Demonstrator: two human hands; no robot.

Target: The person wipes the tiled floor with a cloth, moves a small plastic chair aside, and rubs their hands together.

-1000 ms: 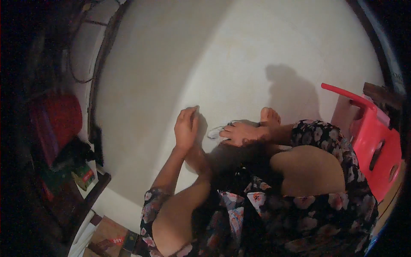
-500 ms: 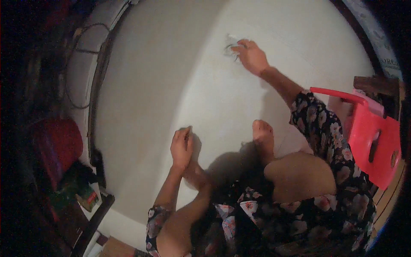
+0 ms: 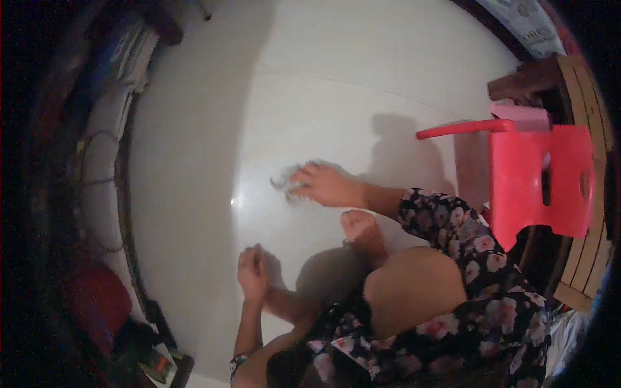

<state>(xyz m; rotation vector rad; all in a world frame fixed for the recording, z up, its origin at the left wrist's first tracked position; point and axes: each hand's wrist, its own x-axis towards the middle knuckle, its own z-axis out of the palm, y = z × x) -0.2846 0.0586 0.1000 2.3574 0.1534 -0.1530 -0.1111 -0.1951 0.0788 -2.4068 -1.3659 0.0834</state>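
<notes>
The fingers [image 3: 306, 174] of the right hand [image 3: 332, 187] lie slightly parted over a blurred, dark-streaked scrap [image 3: 278, 183] on the floor [image 3: 310, 103]; pinching or not, I cannot tell. Both have come nearer the right foot [image 3: 363, 227] since half a second ago. The scrap's edge pokes left; its long axis is unclear. The left hand [image 3: 252, 273], loosely curled, is by the left foot [image 3: 281, 304].

I make out a small, flimsy-looking wad [image 3: 279, 182], greyish with dark, wispy streaks, lying low on the pale floor [image 3: 187, 194]. It pokes out past the spread fingers of the right hand [image 3: 326, 186], partly covered by them (too blurred for me to tell its material from here).
</notes>
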